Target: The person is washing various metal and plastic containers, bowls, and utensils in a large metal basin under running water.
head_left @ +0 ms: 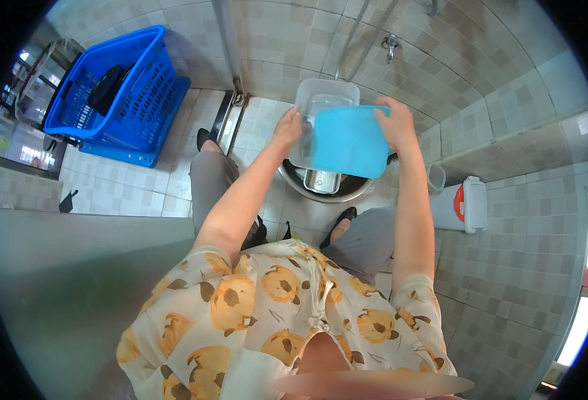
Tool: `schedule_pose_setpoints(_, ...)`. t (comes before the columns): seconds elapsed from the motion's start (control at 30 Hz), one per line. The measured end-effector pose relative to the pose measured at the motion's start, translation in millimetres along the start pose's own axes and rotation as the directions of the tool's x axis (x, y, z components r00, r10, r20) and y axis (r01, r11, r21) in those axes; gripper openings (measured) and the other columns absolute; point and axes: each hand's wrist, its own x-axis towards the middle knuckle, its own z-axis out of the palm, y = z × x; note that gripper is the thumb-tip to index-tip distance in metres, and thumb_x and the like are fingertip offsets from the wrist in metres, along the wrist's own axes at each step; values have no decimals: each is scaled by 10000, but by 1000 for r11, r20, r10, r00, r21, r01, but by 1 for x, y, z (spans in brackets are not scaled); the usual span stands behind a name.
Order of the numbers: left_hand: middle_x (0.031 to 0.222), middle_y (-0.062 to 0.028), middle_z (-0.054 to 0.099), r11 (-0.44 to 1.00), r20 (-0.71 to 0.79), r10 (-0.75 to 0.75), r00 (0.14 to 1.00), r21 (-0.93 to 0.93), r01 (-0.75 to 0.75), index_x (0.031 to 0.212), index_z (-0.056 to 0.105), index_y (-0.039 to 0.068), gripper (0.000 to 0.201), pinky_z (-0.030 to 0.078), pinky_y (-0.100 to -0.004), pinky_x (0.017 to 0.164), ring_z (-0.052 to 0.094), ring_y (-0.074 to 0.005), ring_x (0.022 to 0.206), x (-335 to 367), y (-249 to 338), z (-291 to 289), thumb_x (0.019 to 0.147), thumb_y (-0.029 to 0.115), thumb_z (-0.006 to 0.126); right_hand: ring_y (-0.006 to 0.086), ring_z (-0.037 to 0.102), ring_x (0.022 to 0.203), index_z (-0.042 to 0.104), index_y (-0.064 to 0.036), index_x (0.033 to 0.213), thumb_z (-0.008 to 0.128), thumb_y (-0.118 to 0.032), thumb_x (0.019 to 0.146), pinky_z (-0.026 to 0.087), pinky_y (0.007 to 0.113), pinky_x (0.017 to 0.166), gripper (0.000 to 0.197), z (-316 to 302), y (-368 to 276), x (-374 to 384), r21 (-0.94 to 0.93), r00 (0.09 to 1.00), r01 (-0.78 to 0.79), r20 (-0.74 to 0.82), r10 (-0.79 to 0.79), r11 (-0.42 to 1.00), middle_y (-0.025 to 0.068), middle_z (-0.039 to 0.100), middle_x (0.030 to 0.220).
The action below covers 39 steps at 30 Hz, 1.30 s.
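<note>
My left hand (288,129) grips the left side of a clear rectangular plastic container (328,89). In my right hand (396,124) is a light blue plastic lid (351,142), pinched at its upper right corner. The lid overlaps the right part of the container and hides it; whether the two touch I cannot tell. Both are held above a round metal basin (327,199) on the floor. A small rectangular metal tray (322,181) lies in the basin, beside dark things mostly covered by the lid.
A blue slatted plastic basket (140,100) with a black object inside stands at the left. To the right is a white bin (475,204) with a red part. A metal tap (391,47) sticks out of the tiled wall. A frosted panel (94,280) rises at lower left.
</note>
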Motion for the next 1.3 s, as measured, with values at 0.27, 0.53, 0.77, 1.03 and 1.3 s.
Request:
schedule_pose_setpoints(0.27, 1246, -90, 522, 998, 134, -60, 989, 41, 55, 1387, 374, 122, 523, 467, -411, 847, 520, -221, 1101, -34, 7, -8, 939, 369, 483, 257, 604, 1003, 571, 34, 1141, 656, -299, 812, 478, 361, 842, 475, 22, -5, 49, 240, 957, -288, 95, 273, 927, 190, 625, 1091)
schedule_pose_setpoints(0.53, 1214, -104, 553, 994, 37, -107, 994, -3, 107, 1352, 412, 95, 629, 465, -463, 853, 526, -246, 1116, -57, -3, -22, 843, 383, 644, 129, 592, 706, 685, 28, 881, 641, -279, 841, 466, 300, 644, 312, 30, -11, 54, 51, 930, 29, 365, -45, 998, 49, 665, 751)
schedule_pose_setpoints(0.77, 1124, -78, 612, 998, 227, 62, 972, -21, -59, 1274, 502, 52, 547, 478, -294, 848, 591, -155, 989, -43, -32, -11, 794, 204, 717, 144, 600, 705, 686, -4, 881, 607, -293, 860, 468, 310, 652, 300, 47, -37, 53, -3, 852, 176, 502, -151, 984, 72, 675, 767)
schedule_pose_setpoints(1.03, 1208, -115, 566, 974, 107, -221, 969, -20, 224, 1281, 485, 53, 513, 451, -390, 900, 551, -227, 1079, -67, 0, 5, 825, 196, 669, 187, 634, 761, 654, -25, 1006, 549, -271, 911, 480, 320, 693, 284, -4, -14, 6, 180, 962, 159, -248, -112, 971, 90, 667, 852)
schedule_pose_setpoints(1.3, 1083, -131, 614, 947, -201, 41, 979, -306, -102, 1173, 544, 3, 342, 509, -425, 795, 604, -258, 933, 13, 54, -102, 871, 149, 609, 115, 626, 620, 647, -4, 964, 521, -218, 935, 455, 225, 485, 250, 55, 63, -56, 528, 966, -235, 36, 255, 816, 60, 662, 862)
